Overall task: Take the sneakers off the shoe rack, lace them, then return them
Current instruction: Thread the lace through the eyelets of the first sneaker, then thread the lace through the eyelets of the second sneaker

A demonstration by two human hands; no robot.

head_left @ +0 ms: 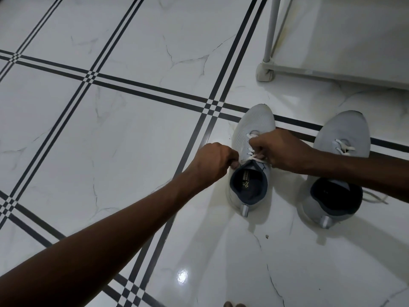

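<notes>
Two light grey sneakers stand side by side on the tiled floor, toes pointing away from me. The left sneaker (pixel 254 125) has white laces (pixel 251 151) crossing its tongue. My left hand (pixel 212 161) pinches a lace end at the left of the sneaker's collar. My right hand (pixel 276 149) is closed on the lace at the right side of the tongue. The right sneaker (pixel 345 134) sits untouched, partly hidden under my right forearm, with a loose lace (pixel 376 199) trailing on the floor by its heel.
A white shoe rack (pixel 269 63) stands at the top right, its foot and bottom rail just beyond the sneakers. The floor is glossy white marble tile (pixel 132 129) with dark stripe borders. A small crumb (pixel 266 236) lies behind the left sneaker.
</notes>
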